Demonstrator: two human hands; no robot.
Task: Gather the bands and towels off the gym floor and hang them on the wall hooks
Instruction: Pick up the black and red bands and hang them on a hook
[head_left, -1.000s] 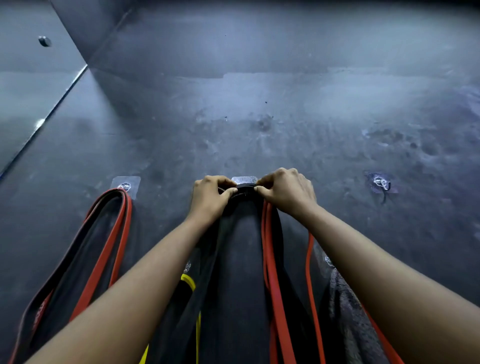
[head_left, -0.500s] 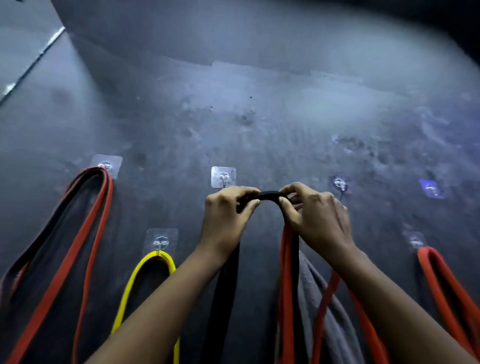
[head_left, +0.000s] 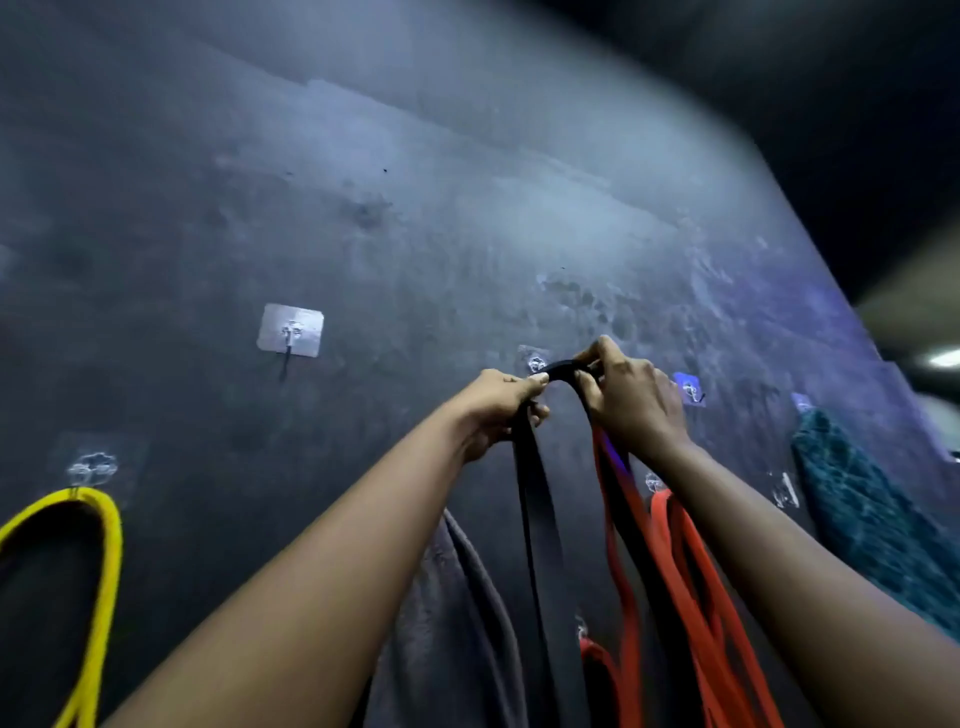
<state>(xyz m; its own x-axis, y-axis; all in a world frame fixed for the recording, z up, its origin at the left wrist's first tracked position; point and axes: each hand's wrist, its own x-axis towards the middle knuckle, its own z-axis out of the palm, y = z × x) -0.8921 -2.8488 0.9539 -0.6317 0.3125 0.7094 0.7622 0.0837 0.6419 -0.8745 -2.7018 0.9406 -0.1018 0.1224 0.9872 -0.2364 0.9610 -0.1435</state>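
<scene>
Both my hands pinch the top of a black band (head_left: 530, 499) whose loop hangs down the dark wall. My left hand (head_left: 496, 410) grips its left side and my right hand (head_left: 628, 400) grips its right side together with a red band (head_left: 618, 525). The band's top sits right beside a clear adhesive hook (head_left: 535, 362); whether it rests on the hook I cannot tell. An empty hook (head_left: 291, 331) is up to the left. A yellow band (head_left: 106, 545) hangs from a hook (head_left: 92, 467) at lower left.
A grey towel (head_left: 467, 587) hangs behind my left forearm. Orange-red bands (head_left: 691, 571) hang below my right wrist. A teal towel (head_left: 862, 514) hangs at the right, beside further hooks (head_left: 690, 388). The wall ends at the right edge, near a ceiling light (head_left: 943, 357).
My view has swung to the right and both hands have carried the black band's top from the middle hook to a hook further right. The teal towel has come into view.
</scene>
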